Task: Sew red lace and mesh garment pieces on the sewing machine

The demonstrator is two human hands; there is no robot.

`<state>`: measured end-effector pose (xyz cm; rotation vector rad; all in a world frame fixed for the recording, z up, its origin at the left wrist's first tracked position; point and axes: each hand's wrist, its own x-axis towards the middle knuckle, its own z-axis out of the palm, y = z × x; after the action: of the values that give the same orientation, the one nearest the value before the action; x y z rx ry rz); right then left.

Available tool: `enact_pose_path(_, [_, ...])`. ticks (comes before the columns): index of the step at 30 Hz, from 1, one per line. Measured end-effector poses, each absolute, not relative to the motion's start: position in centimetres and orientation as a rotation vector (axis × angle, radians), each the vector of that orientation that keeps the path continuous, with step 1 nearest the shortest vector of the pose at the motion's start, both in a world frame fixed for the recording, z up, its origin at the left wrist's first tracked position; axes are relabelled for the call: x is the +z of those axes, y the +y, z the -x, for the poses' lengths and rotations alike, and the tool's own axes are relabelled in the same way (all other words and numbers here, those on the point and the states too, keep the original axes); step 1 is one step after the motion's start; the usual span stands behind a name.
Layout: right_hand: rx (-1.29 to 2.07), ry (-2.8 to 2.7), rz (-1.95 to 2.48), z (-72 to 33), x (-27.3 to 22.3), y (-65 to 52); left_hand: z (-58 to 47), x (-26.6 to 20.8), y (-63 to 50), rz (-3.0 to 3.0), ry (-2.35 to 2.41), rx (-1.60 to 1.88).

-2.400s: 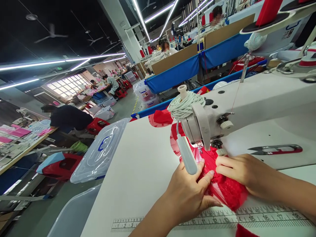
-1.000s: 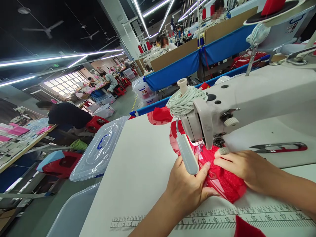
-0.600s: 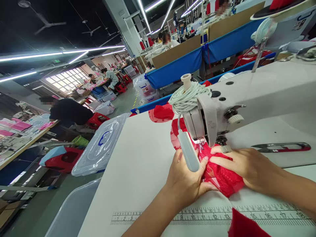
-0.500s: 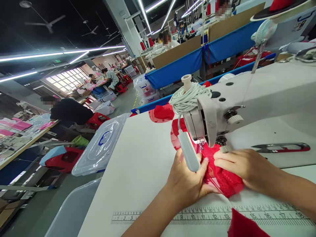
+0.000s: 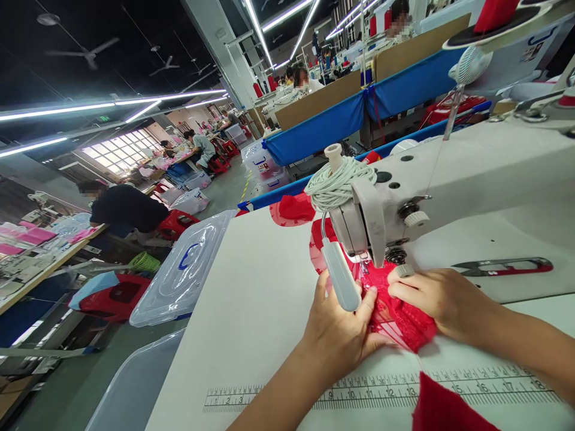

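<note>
Red lace fabric (image 5: 406,323) lies bunched under the needle area of a white sewing machine (image 5: 354,230). My left hand (image 5: 336,323) is closed on the fabric's left side, thumb toward me; a grey lamp (image 5: 342,275) on a flexible neck hides part of its fingers. On the right side of the fabric, my right hand (image 5: 433,296) grips it with bent fingers, close to the machine's lower dial. Thin red strands trail between the two hands. The fabric's near end rests just beyond the printed ruler (image 5: 372,392).
Red cut pieces (image 5: 294,209) lie behind the lamp. Black-and-red thread snips (image 5: 505,266) rest on the machine bed. A dark red cloth piece (image 5: 444,407) is at the near edge. Left of the table stands a lidded plastic box (image 5: 184,266). Several people work at other tables.
The view has shifted slightly. The near end of the red lace fabric has drawn a little toward the machine, and both hands keep nearly the same hold.
</note>
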<state>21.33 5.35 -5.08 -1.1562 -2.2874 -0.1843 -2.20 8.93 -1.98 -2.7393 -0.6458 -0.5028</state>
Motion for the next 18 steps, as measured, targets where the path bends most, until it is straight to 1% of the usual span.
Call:
enact_pose_path(5, [-0.034,-2.339,1.238,-21.5,-4.8,5.1,1.8,-2.1,9.2,2.678,-0.586,-0.599])
enact_pose_path(10, [-0.048,-2.401,1.343,-21.3,-4.4,4.5,1.5,-1.8,9.4,2.686,-0.505,-0.630])
enact_pose_path(14, [-0.071,-2.349,1.288,-20.8,-4.6,4.5,1.4,-1.2,10.1,3.300,-0.775,-0.634])
enact_pose_path(16, [0.040,-2.225,1.255,-20.7,-4.7,4.7,1.3,-1.0,10.7,3.464,-0.976,-0.661])
enact_pose_path(18, [0.231,-2.054,1.274,-20.7,-4.5,5.0,1.2,-0.8,11.1,3.497,-1.193,-0.696])
